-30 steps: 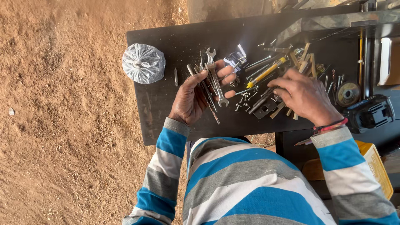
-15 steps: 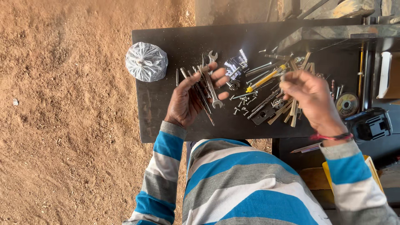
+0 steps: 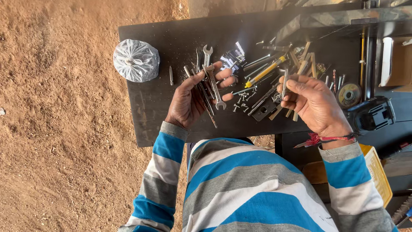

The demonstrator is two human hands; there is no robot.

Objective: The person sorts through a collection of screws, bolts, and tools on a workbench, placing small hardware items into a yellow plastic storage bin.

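While left hand (image 3: 189, 101) clasps spanners (image 3: 210, 81), right hand (image 3: 313, 103) pinches a rod (image 3: 285, 83); knotted clear bag (image 3: 136, 60) sits beside.

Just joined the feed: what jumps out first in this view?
The left hand lies palm-up over the black metal tabletop, holding a bundle of silver open-ended spanners. The right hand pinches a thin silver metal rod above a scattered pile of screws and tools. A knotted clear plastic bag sits at the table's left end.
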